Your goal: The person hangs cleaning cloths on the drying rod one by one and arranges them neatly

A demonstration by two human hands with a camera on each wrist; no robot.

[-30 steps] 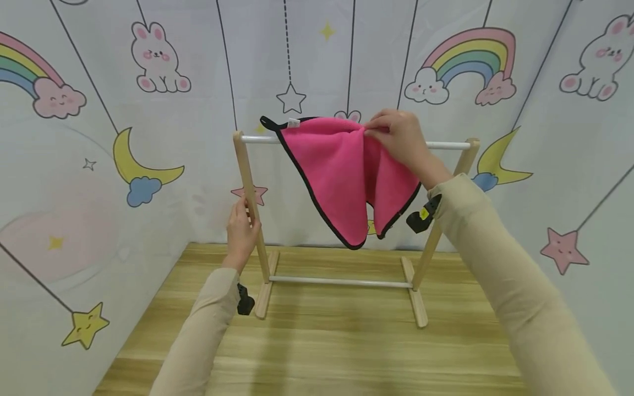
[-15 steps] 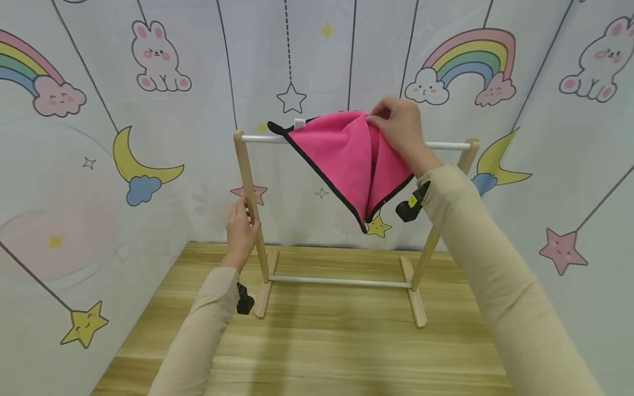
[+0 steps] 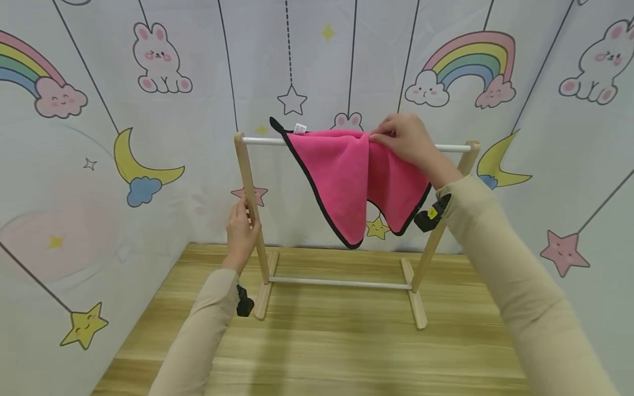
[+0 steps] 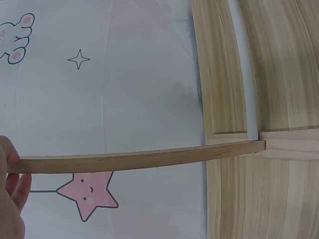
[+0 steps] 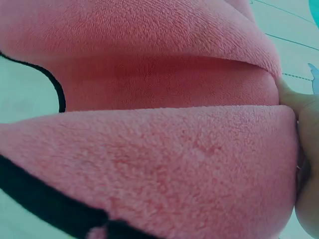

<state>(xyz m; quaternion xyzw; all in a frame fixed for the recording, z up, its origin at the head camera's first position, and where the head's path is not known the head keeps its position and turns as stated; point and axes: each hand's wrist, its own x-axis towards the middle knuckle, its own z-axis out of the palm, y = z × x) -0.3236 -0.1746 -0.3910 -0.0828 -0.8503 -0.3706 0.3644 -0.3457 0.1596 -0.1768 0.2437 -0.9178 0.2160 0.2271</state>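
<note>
A pink fleecy towel [image 3: 332,181] with black edging hangs in folds over the rack's white top bar [image 3: 262,141]. My right hand [image 3: 408,140] pinches its upper edge just above the bar, right of the middle. The towel's black loop and a white tag stick up at its left corner, and its lower corners hang apart. Up close in the right wrist view, the towel [image 5: 164,164] shows a deep fold beside my fingers. My left hand [image 3: 241,234] grips the rack's left wooden post [image 3: 247,170], fingers and thumb either side of it, as the left wrist view also shows.
The rack stands on a wood-grain surface [image 3: 322,341], on flat wooden feet joined by a white lower bar [image 3: 342,283]. Its right post [image 3: 428,258] is partly behind my right forearm. A white cloth backdrop [image 3: 208,66] with printed cartoons rises behind and at both sides.
My right hand first rises with the towel, then comes down close to the bar and slightly right. The towel's lower corners swing together, then spread apart. The left hand stays put.
</note>
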